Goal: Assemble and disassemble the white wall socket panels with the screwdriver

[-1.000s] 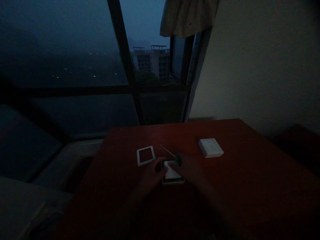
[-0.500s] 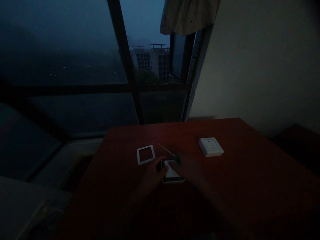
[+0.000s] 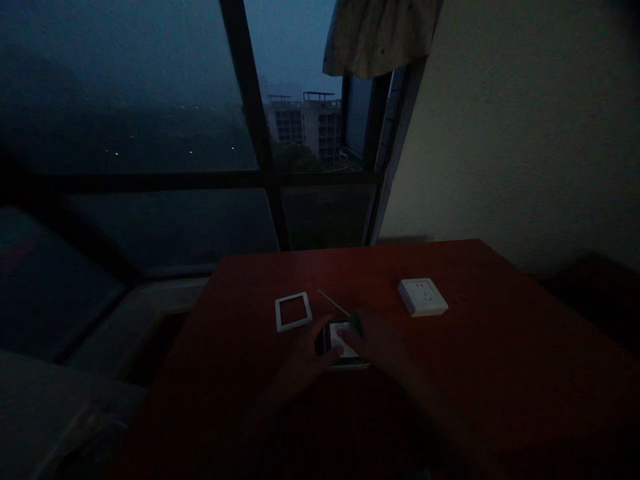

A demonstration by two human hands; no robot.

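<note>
The room is very dim. On a red-brown table (image 3: 500,347) both my hands meet over a small white switch or socket module (image 3: 345,348). My left hand (image 3: 303,353) grips its left side with the thumb on top. My right hand (image 3: 373,340) covers its right side, fingers curled onto it. A screwdriver (image 3: 340,310) with a green handle and thin shaft lies just behind the module, touching my right hand's knuckles. A white square frame (image 3: 293,311) lies to the left of my hands.
A white wall socket (image 3: 423,297) lies to the right, toward the wall. The table's left edge drops to a window ledge (image 3: 150,300). Large dark windows stand behind, with a cloth (image 3: 380,33) hanging above.
My right hand has slid further over the white module, hiding more of it. My left hand stays on its left side. Nothing else on the table has moved.
</note>
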